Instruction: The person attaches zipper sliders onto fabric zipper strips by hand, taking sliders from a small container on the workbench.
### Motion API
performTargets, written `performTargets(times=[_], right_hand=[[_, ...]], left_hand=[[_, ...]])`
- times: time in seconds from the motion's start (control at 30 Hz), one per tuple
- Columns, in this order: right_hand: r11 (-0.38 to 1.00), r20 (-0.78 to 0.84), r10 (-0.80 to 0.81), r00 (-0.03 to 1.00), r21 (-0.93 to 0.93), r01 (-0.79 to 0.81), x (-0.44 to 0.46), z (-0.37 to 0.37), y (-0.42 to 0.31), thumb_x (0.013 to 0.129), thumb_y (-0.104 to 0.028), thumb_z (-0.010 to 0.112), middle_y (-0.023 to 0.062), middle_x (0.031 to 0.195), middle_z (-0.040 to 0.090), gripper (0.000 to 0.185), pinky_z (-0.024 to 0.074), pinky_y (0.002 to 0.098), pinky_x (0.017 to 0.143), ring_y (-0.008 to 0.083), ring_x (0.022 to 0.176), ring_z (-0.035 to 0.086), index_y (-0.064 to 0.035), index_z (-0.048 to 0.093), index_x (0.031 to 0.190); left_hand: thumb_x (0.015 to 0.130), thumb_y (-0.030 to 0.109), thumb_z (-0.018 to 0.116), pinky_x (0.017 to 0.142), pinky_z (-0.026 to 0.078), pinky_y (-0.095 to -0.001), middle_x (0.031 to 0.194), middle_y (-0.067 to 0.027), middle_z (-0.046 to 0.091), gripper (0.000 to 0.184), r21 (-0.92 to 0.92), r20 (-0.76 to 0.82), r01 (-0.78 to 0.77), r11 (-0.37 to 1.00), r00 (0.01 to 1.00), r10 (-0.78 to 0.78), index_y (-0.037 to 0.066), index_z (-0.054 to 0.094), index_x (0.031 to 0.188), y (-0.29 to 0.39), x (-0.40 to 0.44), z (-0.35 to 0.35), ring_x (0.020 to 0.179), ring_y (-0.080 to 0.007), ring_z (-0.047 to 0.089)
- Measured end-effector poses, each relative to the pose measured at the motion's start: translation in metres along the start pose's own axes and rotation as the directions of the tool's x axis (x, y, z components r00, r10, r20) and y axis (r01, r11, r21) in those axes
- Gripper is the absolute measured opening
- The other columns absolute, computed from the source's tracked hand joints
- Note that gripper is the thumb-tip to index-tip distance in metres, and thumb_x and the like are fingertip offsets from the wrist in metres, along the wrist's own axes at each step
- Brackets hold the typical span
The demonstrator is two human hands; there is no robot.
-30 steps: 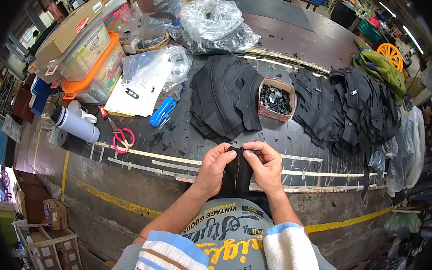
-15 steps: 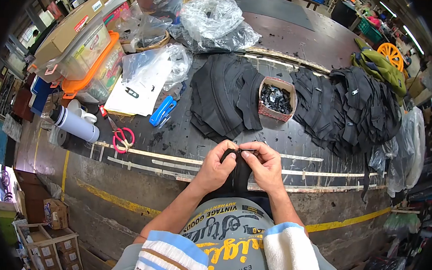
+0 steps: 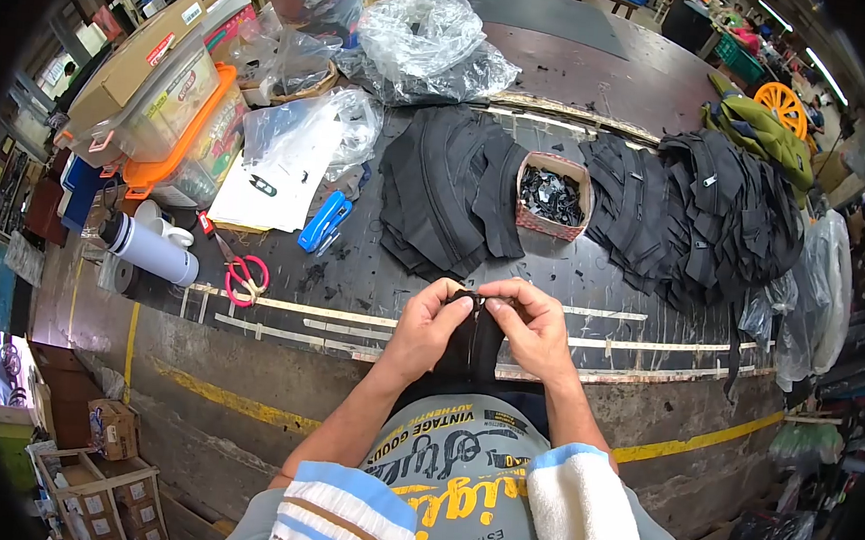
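Black fabric piece (image 3: 487,351): between both hands, running bodyward from the grip
Left hand (image 3: 423,332): pinching its far end
Right hand (image 3: 538,336): pinching alongside
Black fabric stack (image 3: 445,189): just beyond the grip
Box (image 3: 546,224): beyond the grip, rightward

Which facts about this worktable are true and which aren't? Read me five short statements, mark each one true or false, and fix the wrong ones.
1. The left hand and right hand both hold a black fabric piece. True.
2. The blue stapler lies between the scissors and the left fabric pile. True.
3. The scissors have green handles. False: their handles are pink.
4. The open box of small black parts stands left of both fabric piles. False: it stands between the left fabric pile and the right fabric pile.
5. The lavender bottle is left of the scissors. True.
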State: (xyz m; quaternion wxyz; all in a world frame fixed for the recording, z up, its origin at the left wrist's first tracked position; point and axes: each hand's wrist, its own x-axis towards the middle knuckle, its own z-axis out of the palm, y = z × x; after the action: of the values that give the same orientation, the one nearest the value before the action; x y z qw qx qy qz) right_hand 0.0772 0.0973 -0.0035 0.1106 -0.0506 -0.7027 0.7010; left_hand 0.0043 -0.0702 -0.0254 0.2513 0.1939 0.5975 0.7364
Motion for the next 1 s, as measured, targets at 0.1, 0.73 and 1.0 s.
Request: performTargets(times=[0.1, 0.73, 1.0], right_hand=[[1.000, -0.062, -0.002, 0.998, 0.025, 0.004, 0.001, 0.000, 0.001, 0.096, 0.004, 0.061, 0.0018, 0.093, 0.066, 0.019, 0.0414, 0.0171, 0.069, 0.0056, 0.076, 0.053, 0.0003, 0.073, 0.110], [1.000, -0.158, -0.006, 0.987, 0.019, 0.009, 0.036, 0.008, 0.093, 0.098, -0.004, 0.063, -0.0008, 0.081, 0.064, 0.019, 0.0401, 0.0193, 0.061, 0.0055, 0.067, 0.048, -0.0014, 0.073, 0.114], [0.989, -0.132, -0.034, 0.991, -0.150, 0.014, 0.038, 0.007, 0.087, 0.099, -0.004, 0.061, -0.0005, 0.079, 0.063, 0.018, 0.0406, 0.0208, 0.061, 0.0066, 0.066, 0.048, -0.0021, 0.073, 0.112]], left_hand=[[0.098, 0.006, 0.060, 0.066, 0.039, -0.0201, 0.083, 0.0033, 0.060, 0.007, -0.160, -0.021, 0.063, 0.985, 0.998, -0.067, 0.002, 0.064, 0.095, 0.002, -0.001, 0.002, 0.074, -0.0055, 0.046], [0.096, 0.008, 0.070, 0.057, 0.043, -0.0170, 0.079, 0.0016, 0.067, 0.009, -0.163, -0.043, 0.142, 0.976, 0.988, -0.151, 0.000, 0.073, 0.091, -0.072, 0.043, -0.028, 0.065, -0.0030, 0.052], [0.094, 0.007, 0.070, 0.057, 0.044, -0.0170, 0.078, 0.0012, 0.067, 0.008, -0.140, -0.032, 0.148, 0.979, 0.988, -0.154, 0.000, 0.073, 0.091, -0.078, 0.046, -0.032, 0.065, -0.0032, 0.052]])
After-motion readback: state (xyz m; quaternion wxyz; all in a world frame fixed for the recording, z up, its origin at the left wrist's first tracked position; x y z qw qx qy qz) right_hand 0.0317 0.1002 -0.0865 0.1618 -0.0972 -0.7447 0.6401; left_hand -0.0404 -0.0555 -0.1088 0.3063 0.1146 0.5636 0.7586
